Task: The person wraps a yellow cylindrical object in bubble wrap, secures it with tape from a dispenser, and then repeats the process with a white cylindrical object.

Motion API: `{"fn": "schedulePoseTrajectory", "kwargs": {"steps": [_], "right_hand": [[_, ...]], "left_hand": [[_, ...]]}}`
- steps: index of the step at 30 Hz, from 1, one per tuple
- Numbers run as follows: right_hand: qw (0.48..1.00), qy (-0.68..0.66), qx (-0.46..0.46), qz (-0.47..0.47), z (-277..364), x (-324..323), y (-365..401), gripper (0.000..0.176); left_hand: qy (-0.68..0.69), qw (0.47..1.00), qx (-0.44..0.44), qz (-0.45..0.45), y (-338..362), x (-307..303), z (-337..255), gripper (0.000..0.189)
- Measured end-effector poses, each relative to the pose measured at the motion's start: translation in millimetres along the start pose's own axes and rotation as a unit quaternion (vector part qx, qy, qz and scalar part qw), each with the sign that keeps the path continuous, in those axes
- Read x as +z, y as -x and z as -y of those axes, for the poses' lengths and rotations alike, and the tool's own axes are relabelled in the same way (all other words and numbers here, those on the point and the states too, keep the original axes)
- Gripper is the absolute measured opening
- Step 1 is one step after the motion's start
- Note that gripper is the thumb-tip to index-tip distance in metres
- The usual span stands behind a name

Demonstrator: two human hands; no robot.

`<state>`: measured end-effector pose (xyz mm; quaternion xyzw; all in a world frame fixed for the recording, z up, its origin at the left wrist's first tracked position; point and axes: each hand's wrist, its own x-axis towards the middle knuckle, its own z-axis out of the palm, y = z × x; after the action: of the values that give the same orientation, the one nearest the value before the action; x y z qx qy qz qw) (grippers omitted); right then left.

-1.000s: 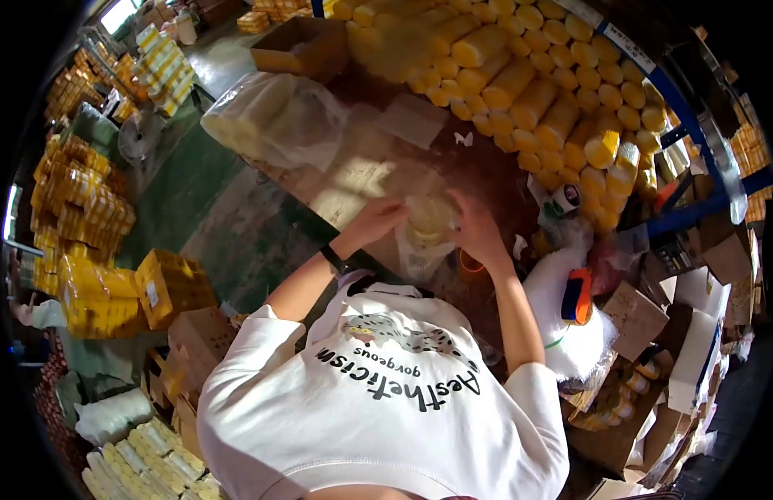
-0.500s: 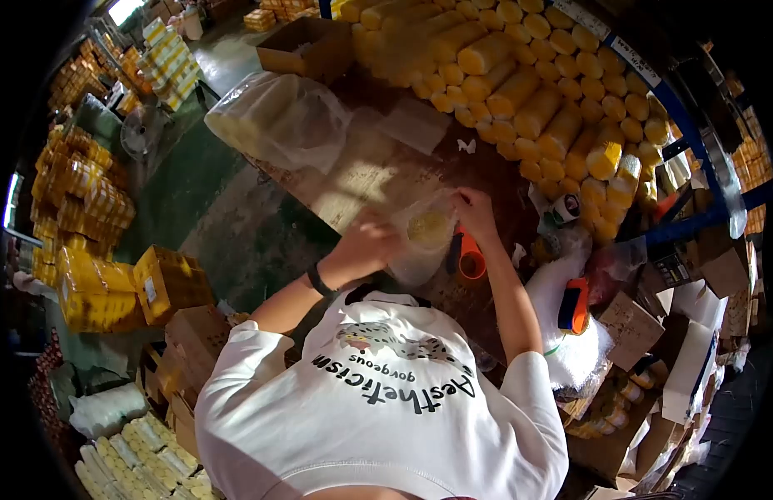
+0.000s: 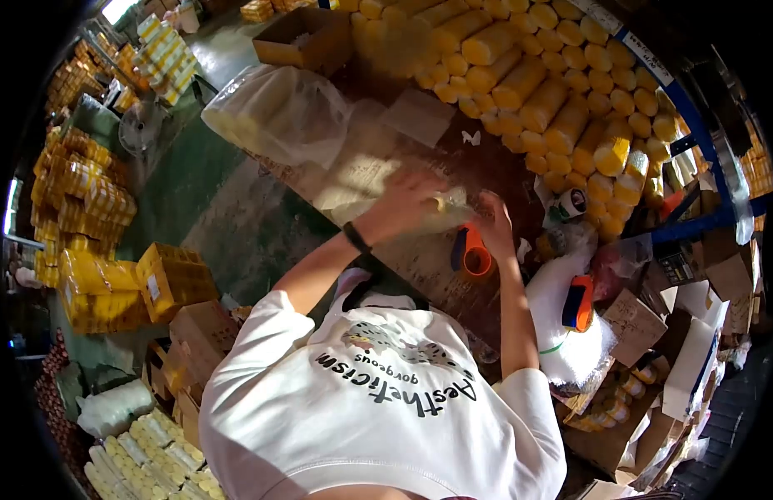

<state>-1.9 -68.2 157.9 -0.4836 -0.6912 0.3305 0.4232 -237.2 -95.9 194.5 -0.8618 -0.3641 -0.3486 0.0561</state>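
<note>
Between my two hands is a clear plastic bag (image 3: 450, 218) with something pale yellow in it. My left hand (image 3: 403, 204), wearing a black band at the wrist, lies over the bag with its fingers curled round it, smeared by motion. At the bag's other end, the fingers of my right hand (image 3: 493, 221) are closed on the plastic. Just below the right hand an orange and dark blue tape dispenser (image 3: 476, 260) rests on the table (image 3: 374, 177). How much of the bag lies under my left palm is hidden.
A large clear bag (image 3: 278, 117) and an open cardboard box (image 3: 303, 42) are at the table's far end. Stacked yellow rolls (image 3: 545, 108) line the far right. Another orange tape dispenser (image 3: 578, 304) lies on white wrap at right. Taped yellow boxes (image 3: 103, 287) stand on the floor at left.
My left hand has moved up and right, over the bag. My right hand has shifted slightly right and down. The bag, spread upright before, is now flatter and partly covered.
</note>
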Motion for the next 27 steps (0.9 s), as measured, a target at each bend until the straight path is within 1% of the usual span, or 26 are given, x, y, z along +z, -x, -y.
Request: {"fn": "schedulePoseTrajectory", "kwargs": {"steps": [2, 3, 5, 6, 7, 8, 10, 11, 13, 15, 16, 18, 19, 20, 22, 23, 24, 25, 27], "right_hand": [[0.996, 0.029, -0.086, -0.007, 3, 6, -2, 0.03], [0.996, 0.014, -0.089, 0.026, -2, 15, -3, 0.031], [0.986, 0.065, -0.013, 0.153, -11, 20, -10, 0.033], [0.958, 0.13, 0.064, 0.246, -15, 16, -19, 0.033], [0.912, 0.192, 0.137, 0.336, -18, 11, -25, 0.033], [0.908, 0.209, 0.094, 0.35, -32, 12, -25, 0.031], [0.894, 0.24, 0.003, 0.378, -69, 15, -25, 0.028], [0.903, 0.224, 0.026, 0.365, -73, 9, -25, 0.031], [0.919, 0.187, 0.078, 0.337, -75, 3, -16, 0.038], [0.904, 0.222, 0.075, 0.357, -63, 8, -20, 0.042], [0.897, 0.241, 0.072, 0.365, -60, 10, -25, 0.044], [0.915, 0.203, 0.104, 0.332, -56, 25, -27, 0.047], [0.915, 0.209, 0.095, 0.332, -65, 31, -29, 0.043], [0.915, 0.214, 0.085, 0.332, -74, 37, -31, 0.039], [0.89, 0.267, 0.014, 0.369, -112, 51, -35, 0.021], [0.895, 0.263, 0.031, 0.358, -106, 49, -39, 0.019], [0.9, 0.26, 0.047, 0.347, -86, 41, -48, 0.017], [0.905, 0.257, 0.061, 0.334, -69, 36, -58, 0.015], [0.915, 0.263, 0.003, 0.307, -55, 27, -61, 0.014]], "left_hand": [[0.078, 0.996, 0.021, 0.026, -10, 30, 0, 0.017], [0.047, 0.996, 0.039, 0.069, -19, 38, -3, 0.018], [-0.014, 0.985, 0.077, 0.155, -31, 51, -7, 0.021], [0.001, 0.984, 0.069, 0.166, -30, 52, -5, 0.022], [0.014, 0.982, 0.06, 0.176, -29, 50, -1, 0.023], [0.027, 0.981, 0.049, 0.187, -26, 48, 4, 0.025], [0.131, 0.964, -0.071, 0.219, -6, 47, 38, 0.035], [0.182, 0.946, -0.129, 0.234, 11, 46, 60, 0.041], [0.221, 0.927, -0.231, 0.195, 67, 41, 101, 0.058], [0.148, 0.908, -0.232, 0.317, 110, 38, 135, 0.065], [0.159, 0.901, -0.238, 0.328, 126, 44, 146, 0.064], [0.181, 0.887, -0.249, 0.345, 133, 46, 155, 0.061], [0.253, 0.868, -0.282, 0.322, 132, 52, 162, 0.039], [0.277, 0.838, -0.31, 0.354, 127, 57, 169, 0.031], [0.321, 0.769, -0.364, 0.415, 121, 66, 185, 0.017], [0.283, 0.807, -0.345, 0.387, 118, 66, 185, 0.014], [0.243, 0.842, -0.324, 0.357, 111, 63, 184, 0.013], [0.201, 0.874, -0.301, 0.323, 102, 58, 186, 0.015], [0.223, 0.888, -0.298, 0.27, 84, 43, 184, 0.01]]}}
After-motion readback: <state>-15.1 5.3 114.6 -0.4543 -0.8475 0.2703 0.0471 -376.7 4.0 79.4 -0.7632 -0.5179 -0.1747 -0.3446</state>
